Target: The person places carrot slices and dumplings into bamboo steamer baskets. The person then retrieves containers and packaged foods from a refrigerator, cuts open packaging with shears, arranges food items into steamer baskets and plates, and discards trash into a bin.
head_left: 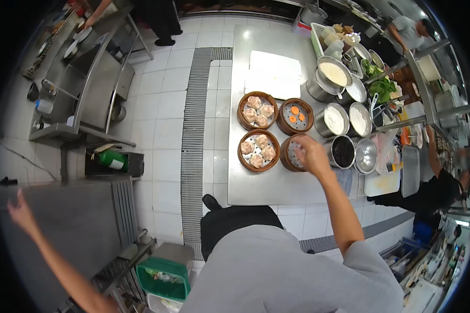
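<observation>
My right hand [313,155] is over the near right round bamboo steamer [286,160], its fingers bunched and pointing down. Whatever is between the fingertips is too small or hidden to make out. Beside it, a steamer [240,156] and another behind it [241,116] each hold several dumplings [265,110] on perforated liners. Orange carrot slices [295,110] lie in the far right steamer [281,124]. Away to the left, my left hand [21,213] is raised with fingers apart, above a dark grey flat surface [68,219], holding nothing.
The steamers stand on a steel table [266,190] with a white cutting board [274,73] behind. Pots of white powder [335,119], a pot of dark contents [343,151] and a steel bowl [366,156] line the right. A green bin [162,268] sits lower left. Other people work nearby.
</observation>
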{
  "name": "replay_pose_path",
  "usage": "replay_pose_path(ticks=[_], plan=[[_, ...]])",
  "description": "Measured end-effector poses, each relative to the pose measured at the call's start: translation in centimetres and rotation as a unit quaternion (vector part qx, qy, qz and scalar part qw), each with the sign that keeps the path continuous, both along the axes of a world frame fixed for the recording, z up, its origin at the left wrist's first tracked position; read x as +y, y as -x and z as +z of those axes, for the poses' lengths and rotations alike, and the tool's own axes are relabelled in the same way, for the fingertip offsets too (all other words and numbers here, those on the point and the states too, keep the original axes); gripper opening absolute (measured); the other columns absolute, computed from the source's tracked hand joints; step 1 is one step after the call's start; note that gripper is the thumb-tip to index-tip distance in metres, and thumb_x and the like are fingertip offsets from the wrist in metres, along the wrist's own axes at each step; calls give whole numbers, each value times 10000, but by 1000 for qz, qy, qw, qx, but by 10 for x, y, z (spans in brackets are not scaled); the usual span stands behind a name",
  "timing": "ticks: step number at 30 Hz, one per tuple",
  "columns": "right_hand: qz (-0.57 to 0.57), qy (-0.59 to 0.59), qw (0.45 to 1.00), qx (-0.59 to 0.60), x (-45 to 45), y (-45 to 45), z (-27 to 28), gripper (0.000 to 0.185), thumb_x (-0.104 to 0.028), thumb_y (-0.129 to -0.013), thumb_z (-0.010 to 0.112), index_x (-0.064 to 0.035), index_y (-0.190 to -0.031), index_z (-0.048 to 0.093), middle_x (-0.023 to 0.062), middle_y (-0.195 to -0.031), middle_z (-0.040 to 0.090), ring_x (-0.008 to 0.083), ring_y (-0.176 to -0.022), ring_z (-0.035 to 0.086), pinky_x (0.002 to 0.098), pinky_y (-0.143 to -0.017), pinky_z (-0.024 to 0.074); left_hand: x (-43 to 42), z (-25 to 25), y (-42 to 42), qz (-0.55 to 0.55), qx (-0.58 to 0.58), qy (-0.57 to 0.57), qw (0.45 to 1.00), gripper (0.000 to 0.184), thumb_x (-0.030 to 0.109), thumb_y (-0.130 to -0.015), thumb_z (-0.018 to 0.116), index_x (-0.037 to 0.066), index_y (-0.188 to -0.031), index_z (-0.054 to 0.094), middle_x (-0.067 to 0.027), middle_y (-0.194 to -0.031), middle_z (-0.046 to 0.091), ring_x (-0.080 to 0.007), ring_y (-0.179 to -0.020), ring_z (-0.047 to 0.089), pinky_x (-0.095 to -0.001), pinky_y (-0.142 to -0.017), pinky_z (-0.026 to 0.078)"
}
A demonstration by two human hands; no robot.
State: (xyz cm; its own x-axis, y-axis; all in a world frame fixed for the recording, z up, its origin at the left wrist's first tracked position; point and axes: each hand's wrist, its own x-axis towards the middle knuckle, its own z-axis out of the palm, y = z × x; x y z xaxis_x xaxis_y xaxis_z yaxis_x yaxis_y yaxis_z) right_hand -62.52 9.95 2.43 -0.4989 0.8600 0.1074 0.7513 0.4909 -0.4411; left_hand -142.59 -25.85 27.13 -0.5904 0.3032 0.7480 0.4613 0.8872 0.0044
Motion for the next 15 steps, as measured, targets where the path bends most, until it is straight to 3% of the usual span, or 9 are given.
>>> replay_pose_path(ticks=[1,4,7,8,9,12,13,15], plan=[[15,28,999,6,-7,14,3,264,-95,-830,684,-69,-1093,675,144,-1001,669,357,-939,657,433,-790,542,-24,30,56,30,46,10,998,621,322,-841,787,-60,-1279,571,-208,-1284,596,-316,-1114,618,-418,-948,496],[-15,57,998,0,-30,49,-8,318,-118,-841,688,-92,-1156,649,137,-986,658,361,-914,648,448,-772,532,-62,94,137,92,105,-10,990,817,483,-830,736,-141,-1278,457,-310,-1202,571,-406,-1109,598,-476,-899,509],[-39,49,998,11,-43,79,-1,359,-119,-845,684,-104,-1199,626,131,-982,648,356,-902,641,456,-758,523,-42,128,170,130,68,-58,987,1037,643,-819,685,-221,-1278,343,-411,-1120,546,-496,-1103,578,-535,-849,523],[-47,59,997,11,-49,87,4,355,-118,-846,685,-99,-1196,628,133,-976,648,355,-900,641,453,-758,524,-30,135,173,161,18,-131,978,981,607,-825,699,-215,-1247,367,-378,-1059,592,-486,-1029,626,-499,-785,558],[-56,68,996,12,-51,91,7,350,-118,-846,686,-93,-1192,631,134,-970,647,354,-899,642,449,-757,525,-29,141,184,158,18,-131,979,981,607,-825,699,-215,-1247,367,-378,-1059,592,-486,-1029,626,-499,-785,558],[-81,61,995,8,-48,80,9,340,-123,-846,692,-91,-1181,646,128,-952,658,338,-875,649,443,-751,524,-33,137,209,268,96,-204,937,685,425,-826,730,-104,-1152,443,-315,-963,640,-426,-920,681,-489,-702,556],[-80,61,995,6,-41,76,10,340,-123,-846,692,-91,-1181,646,128,-952,658,338,-875,649,443,-751,524,-45,132,219,269,93,-204,937,685,425,-826,730,-104,-1152,443,-315,-963,640,-426,-920,681,-489,-702,556],[-79,27,995,48,-17,72,10,326,-125,-840,705,-83,-1161,664,124,-912,664,315,-837,655,438,-742,520,-68,126,230,179,203,-91,958,615,421,-825,734,-37,-1142,473,-273,-954,648,-435,-863,672,-544,-697,528]])
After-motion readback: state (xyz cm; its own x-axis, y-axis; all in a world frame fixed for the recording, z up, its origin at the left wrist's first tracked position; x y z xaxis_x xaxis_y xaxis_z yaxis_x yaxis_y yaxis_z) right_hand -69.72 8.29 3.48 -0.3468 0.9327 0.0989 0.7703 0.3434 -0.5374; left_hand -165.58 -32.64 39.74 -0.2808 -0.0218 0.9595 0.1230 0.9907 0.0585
